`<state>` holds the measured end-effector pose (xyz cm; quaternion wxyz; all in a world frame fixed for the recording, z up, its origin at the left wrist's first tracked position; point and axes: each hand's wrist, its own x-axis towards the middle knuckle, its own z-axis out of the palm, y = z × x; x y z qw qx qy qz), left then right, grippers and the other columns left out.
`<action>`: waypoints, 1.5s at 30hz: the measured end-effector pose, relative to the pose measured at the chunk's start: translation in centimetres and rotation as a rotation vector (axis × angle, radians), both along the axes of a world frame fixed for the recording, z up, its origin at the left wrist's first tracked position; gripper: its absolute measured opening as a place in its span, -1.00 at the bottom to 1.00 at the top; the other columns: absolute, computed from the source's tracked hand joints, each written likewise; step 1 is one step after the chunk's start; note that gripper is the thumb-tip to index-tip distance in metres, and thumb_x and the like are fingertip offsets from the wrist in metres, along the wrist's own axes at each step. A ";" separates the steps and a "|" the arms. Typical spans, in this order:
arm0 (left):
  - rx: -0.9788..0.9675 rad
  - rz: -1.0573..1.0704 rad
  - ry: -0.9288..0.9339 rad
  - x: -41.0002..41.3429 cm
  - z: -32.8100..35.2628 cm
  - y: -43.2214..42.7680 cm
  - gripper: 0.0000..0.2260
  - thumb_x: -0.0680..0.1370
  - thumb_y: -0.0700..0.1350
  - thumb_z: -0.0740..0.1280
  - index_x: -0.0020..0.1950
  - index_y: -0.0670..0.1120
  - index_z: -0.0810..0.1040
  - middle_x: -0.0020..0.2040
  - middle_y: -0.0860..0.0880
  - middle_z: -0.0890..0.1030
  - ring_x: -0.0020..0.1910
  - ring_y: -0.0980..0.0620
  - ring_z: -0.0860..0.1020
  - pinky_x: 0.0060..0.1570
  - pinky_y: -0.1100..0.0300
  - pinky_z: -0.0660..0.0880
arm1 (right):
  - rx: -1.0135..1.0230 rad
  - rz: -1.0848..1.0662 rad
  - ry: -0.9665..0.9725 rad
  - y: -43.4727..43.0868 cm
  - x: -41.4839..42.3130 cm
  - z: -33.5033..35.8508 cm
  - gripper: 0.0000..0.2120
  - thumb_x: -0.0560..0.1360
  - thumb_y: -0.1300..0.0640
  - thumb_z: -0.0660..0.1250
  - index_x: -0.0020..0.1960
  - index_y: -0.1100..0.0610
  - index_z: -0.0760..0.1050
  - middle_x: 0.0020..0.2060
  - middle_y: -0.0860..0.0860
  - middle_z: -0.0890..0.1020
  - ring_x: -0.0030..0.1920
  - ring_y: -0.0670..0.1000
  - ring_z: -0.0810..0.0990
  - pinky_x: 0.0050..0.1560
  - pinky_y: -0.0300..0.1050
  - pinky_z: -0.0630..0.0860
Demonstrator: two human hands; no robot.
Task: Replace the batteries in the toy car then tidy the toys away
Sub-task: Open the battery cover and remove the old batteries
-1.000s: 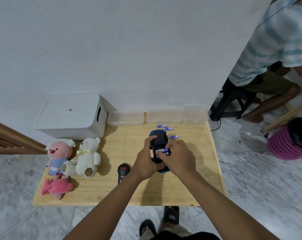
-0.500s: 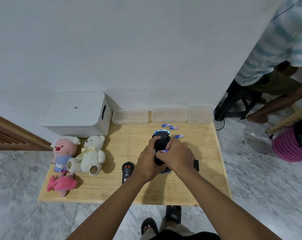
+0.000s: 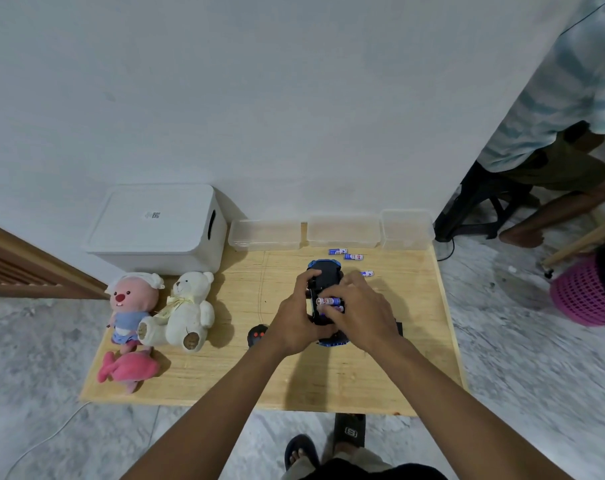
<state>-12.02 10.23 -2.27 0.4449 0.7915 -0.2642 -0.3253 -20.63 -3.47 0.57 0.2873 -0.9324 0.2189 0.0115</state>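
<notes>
Toy car (image 3: 323, 276), black plastic underside up with blue trim, sits mid-table on the pale wooden table (image 3: 415, 341). Left hand (image 3: 295, 323) fingers curl around the car's left side, gripping it. Right hand (image 3: 363, 315) fingertips pinch a small cylindrical battery (image 3: 328, 301) at the open bay; seating probably partial, view's blocked. Three loose batteries (image 3: 353, 257) lie beyond the car, hard white box (image 3: 162, 230) far left of it. Versus half a second ago: grip unchanged, battery more exposed.

Upturned toy car (image 3: 323, 277), batteries (image 3: 329, 301) seated
</notes>
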 end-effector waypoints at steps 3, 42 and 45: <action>-0.007 0.012 0.005 0.1 0.1 0.1 -0.12 0.41 -0.23 0.59 0.51 0.22 0.15 0.21 0.13 0.54 -0.20 0.07 0.70 -0.12 0.22 0.64 | 0.140 -0.121 -0.190 -0.8 -0.2 0.6 -0.91 0.60 -0.09 0.27 0.01 -0.13 0.52 0.01 -0.21 0.56 -0.07 -0.13 0.59 -0.11 -0.10 0.52; -0.078 0.171 -0.110 -0.7 1.4 -0.6 -0.08 0.33 -0.19 0.63 0.49 0.21 0.16 0.23 0.13 0.56 0.10 0.41 0.53 0.01 0.20 0.61 | 0.433 -0.602 -0.090 1.1 0.4 1.5 -0.80 0.41 -0.02 0.54 -0.03 0.03 0.62 -0.07 -0.13 0.65 -0.10 -0.11 0.53 -0.28 -0.25 0.36; -0.059 0.135 -0.090 -0.8 1.4 -0.6 -0.07 0.34 -0.21 0.64 0.50 0.20 0.15 0.19 0.17 0.54 0.06 0.40 0.56 -0.07 0.37 0.56 | 0.502 -0.589 -0.196 1.2 0.1 1.5 -0.86 0.44 0.05 0.53 -0.06 -0.01 0.61 -0.14 -0.17 0.68 -0.17 -0.24 0.56 -0.29 -0.29 0.40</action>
